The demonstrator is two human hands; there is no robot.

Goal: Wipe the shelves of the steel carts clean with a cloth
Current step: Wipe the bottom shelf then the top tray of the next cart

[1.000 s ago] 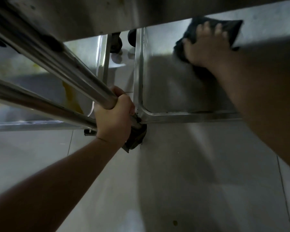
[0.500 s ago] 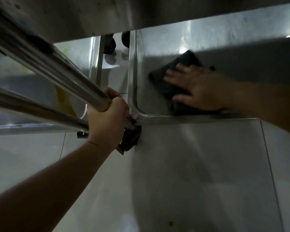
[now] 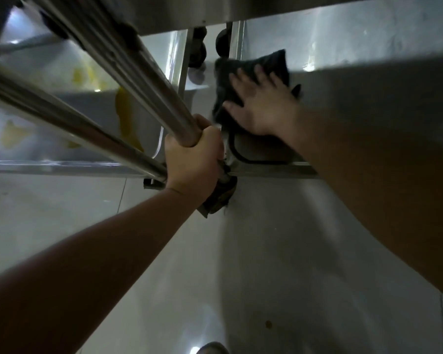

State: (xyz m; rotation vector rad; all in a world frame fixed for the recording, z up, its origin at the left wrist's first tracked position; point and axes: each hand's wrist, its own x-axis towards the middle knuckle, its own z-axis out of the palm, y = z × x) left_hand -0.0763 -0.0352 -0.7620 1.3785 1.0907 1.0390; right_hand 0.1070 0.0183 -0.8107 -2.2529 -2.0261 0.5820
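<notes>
Dark cloth [image 3: 253, 72] flat on bottom shelf [image 3: 368, 98] of steel cart, near left rim, just beyond front-left corner. Right hand [image 3: 264, 108] on cloth, fingers spread, palm pressing. Left hand [image 3: 193, 155] clenched round upright post [image 3: 149, 80] at corner, bracing cart. Advice: keep palm flat, overlap strokes, run cloth edge along rim [image 3: 274, 172] where dark grime line sits; hold post firm so cart not roll.

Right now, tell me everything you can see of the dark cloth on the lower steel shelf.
The dark cloth looks black, soft and rumpled, spread flat on the lower steel shelf beside its left rim. The right hand presses on it with straight, spread fingers, covering its near part. Its far corners show past the fingertips. Motion blur hides its weave.
</notes>
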